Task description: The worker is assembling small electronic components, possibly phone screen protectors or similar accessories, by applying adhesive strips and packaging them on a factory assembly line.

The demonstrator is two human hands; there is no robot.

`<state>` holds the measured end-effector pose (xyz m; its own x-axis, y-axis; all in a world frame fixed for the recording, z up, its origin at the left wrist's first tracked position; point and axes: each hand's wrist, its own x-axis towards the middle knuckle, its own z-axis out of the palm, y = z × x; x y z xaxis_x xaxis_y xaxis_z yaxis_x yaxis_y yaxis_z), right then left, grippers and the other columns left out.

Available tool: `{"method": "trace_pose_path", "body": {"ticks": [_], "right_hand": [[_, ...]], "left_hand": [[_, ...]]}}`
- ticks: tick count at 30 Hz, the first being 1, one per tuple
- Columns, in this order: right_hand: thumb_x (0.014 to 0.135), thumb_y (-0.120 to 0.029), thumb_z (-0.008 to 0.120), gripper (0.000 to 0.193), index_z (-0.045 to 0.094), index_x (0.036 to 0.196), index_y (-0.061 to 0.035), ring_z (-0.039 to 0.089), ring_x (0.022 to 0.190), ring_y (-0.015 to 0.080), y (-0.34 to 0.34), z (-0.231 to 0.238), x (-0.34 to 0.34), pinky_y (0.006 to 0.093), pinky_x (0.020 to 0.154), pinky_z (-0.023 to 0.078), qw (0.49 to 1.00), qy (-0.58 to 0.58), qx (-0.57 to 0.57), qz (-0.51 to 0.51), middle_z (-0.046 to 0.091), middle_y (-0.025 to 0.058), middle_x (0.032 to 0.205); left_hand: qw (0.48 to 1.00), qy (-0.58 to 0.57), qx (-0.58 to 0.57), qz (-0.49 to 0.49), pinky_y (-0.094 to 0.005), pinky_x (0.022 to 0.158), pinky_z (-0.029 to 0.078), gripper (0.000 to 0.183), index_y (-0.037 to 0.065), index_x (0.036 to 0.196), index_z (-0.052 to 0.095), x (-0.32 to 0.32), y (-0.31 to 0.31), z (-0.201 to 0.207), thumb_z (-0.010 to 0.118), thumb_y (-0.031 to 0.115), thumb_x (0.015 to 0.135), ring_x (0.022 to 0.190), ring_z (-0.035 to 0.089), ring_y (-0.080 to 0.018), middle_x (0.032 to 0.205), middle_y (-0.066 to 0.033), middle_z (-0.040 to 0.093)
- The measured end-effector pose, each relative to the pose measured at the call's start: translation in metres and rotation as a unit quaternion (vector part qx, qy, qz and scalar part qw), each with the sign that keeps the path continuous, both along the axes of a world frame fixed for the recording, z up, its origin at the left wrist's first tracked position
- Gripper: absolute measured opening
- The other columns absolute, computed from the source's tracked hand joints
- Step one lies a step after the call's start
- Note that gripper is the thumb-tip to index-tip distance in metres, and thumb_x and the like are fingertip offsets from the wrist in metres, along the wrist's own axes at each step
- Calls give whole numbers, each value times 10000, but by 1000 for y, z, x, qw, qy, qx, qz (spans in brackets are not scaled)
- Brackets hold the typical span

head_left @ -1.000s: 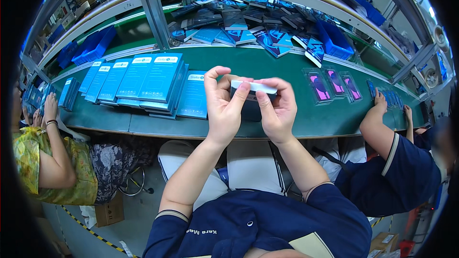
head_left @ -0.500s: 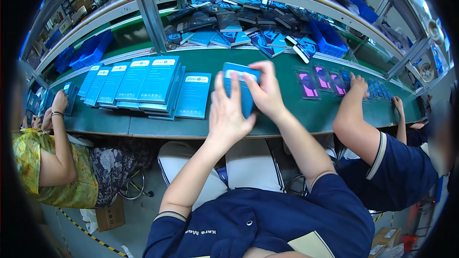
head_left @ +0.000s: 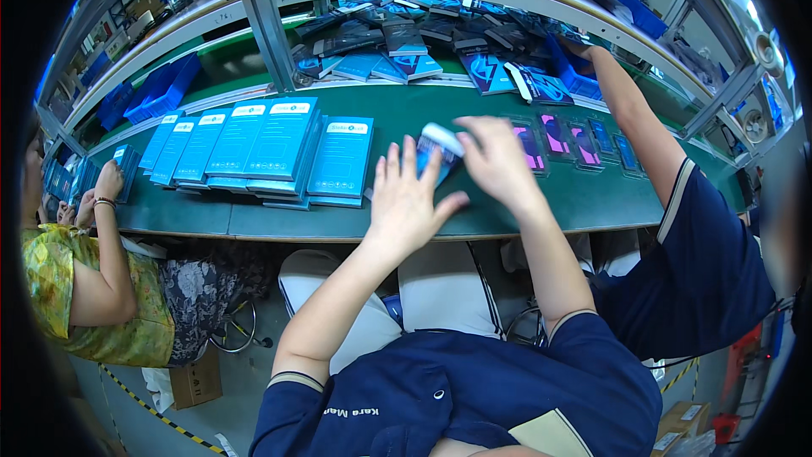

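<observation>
Close to the right side of the flat blue boxes, my left hand (head_left: pixel 404 203) hovers over the table with its fingers spread and holds nothing. Its fingertips reach in front of a small dark blue box (head_left: pixel 433 152) whose white flap (head_left: pixel 445 139) stands out at the far end. My right hand (head_left: pixel 499 159) is beside that flap; its fingers are blurred, so a grip on the box cannot be made out. To the left lie a short stack topped by a blue box (head_left: pixel 342 156) and taller, overlapping blue boxes (head_left: pixel 262 140).
Right of my hands lie clear plastic packs with pink inserts (head_left: pixel 556 134) and smaller blue packs (head_left: pixel 626 152). A co-worker's arm (head_left: pixel 636 110) reaches to a blue bin (head_left: pixel 575 76). Many boxes (head_left: pixel 406 38) heap under the shelf. Another person (head_left: pixel 93 288) sits at left.
The box I held upright is out of my hands, and the short stack has another box on top. A darker box with a flap is now between my hands. The co-worker's arm moved to the bin.
</observation>
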<state>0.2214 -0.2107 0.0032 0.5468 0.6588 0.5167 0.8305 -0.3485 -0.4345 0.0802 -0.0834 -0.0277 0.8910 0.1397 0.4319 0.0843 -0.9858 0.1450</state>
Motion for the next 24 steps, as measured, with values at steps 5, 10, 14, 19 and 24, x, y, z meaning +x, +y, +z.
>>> {"method": "trace_pose_path", "body": {"ticks": [5,10,14,19,24], "right_hand": [[908,-321,664,446,624,1204,11,479,1298,416,-64,-62,24,522,1077,370,972,-83,-113,-189,553,249,1355],[795,-270,777,341,664,1057,-84,494,1221,384,-87,-41,-23,515,1040,378,977,6,-38,-208,567,174,1285],[675,-190,839,390,638,990,-81,552,1076,309,-94,-34,-20,439,952,455,973,147,15,-176,606,111,1135],[626,-140,861,461,632,1018,-61,572,1179,292,-104,-17,-19,395,987,489,972,233,0,-16,635,136,1238],[758,3,649,617,528,1357,-85,273,1483,392,-86,-21,-26,453,1181,265,966,197,-56,157,367,226,1556]], "left_hand": [[963,133,13,-233,-510,1153,326,746,136,1457,468,-18,2,25,780,329,807,1397,380,-448,1524,-268,366],[966,139,-88,-200,-441,719,544,418,89,1187,646,-9,23,77,745,282,830,862,691,-331,919,-177,709],[975,187,-73,-98,-425,858,544,622,24,1327,574,5,36,58,726,397,853,1028,673,-343,1123,-212,684],[974,78,-71,-199,-443,1142,358,949,-48,1382,500,8,42,4,787,571,722,1354,458,-378,1439,-229,494],[971,61,-91,-214,-448,1081,421,905,-34,1339,528,14,36,7,828,492,667,1289,518,-370,1349,-222,551]]}}
